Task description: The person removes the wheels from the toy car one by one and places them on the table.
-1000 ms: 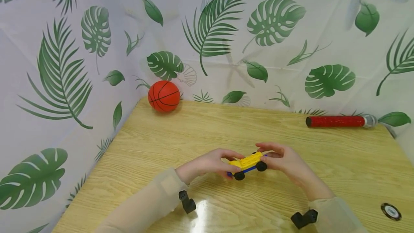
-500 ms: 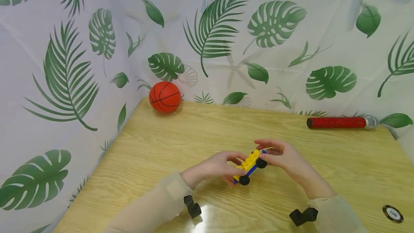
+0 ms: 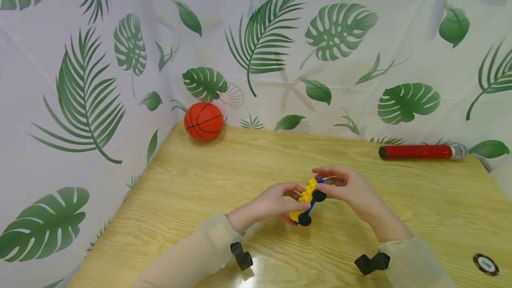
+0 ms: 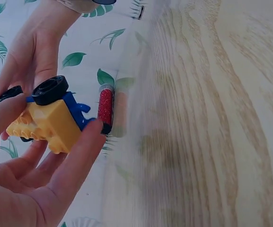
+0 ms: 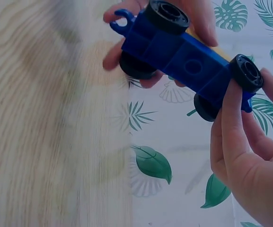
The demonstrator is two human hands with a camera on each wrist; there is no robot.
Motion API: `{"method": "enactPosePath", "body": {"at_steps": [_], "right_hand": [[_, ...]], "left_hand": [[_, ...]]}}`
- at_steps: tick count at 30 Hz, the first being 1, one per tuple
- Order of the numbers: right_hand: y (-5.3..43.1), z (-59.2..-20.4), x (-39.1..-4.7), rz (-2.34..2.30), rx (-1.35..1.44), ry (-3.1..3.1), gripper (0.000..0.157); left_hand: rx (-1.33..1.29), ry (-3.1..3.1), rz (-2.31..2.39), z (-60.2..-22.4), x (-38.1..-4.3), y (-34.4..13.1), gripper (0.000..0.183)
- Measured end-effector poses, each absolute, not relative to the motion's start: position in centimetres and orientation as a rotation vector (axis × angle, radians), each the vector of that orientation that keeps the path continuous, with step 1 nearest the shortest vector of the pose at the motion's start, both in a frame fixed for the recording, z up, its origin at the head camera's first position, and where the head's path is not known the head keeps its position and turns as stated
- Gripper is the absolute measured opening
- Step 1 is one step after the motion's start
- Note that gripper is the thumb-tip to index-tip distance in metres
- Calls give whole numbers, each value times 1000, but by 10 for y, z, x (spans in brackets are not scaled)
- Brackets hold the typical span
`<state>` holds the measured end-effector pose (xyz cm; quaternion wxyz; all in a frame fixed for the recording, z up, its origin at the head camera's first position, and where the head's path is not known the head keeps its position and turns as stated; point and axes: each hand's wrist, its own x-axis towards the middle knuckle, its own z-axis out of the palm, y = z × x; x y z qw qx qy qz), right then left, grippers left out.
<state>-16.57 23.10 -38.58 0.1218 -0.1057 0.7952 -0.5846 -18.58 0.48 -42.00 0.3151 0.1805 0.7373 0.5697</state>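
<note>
Between both hands, above the wooden table, is a toy car (image 3: pixel 308 193) with a studded yellow brick body, a blue base and black wheels. My left hand (image 3: pixel 276 201) holds its near end, thumb along the side, fingers across the other side. The far end is pinched by my right hand (image 3: pixel 349 186), thumb near one wheel. In the left wrist view, the yellow body (image 4: pixel 56 123) and a blue hook at one end show. The right wrist view shows the blue underside (image 5: pixel 186 64), with right-hand fingertips touching it beside a wheel. Fingers partly hide the car's ends.
An orange-red toy basketball (image 3: pixel 204 122) sits in the table's back left corner. A red microphone (image 3: pixel 418 152) with a silver head lies along the back right edge. Near the right front lies a black-and-white round chip (image 3: pixel 486 264). Leaf-printed cloth (image 3: pixel 272 101) walls the back and left.
The toy car has turned from nearly sideways to a steeper slant, its far end moving away and slightly left. Both hands keep hold; the left has shifted slightly right.
</note>
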Motion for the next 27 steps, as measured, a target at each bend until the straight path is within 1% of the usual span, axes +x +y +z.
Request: {"method": "enactPosePath", "body": {"at_steps": [6,19,27], "right_hand": [[227,-385,-165,-1717,-368,2330,48],[222,-391,-164,-1826,-341,2271,58],[220,-394,-163,-1887,-355,2264,49]], "left_hand": [[489,2073,1477,-424,-188,2,32],[374,2164,1538,-420,-189,-3,45],[356,2211,1600,-414,-188,-4,44]]}}
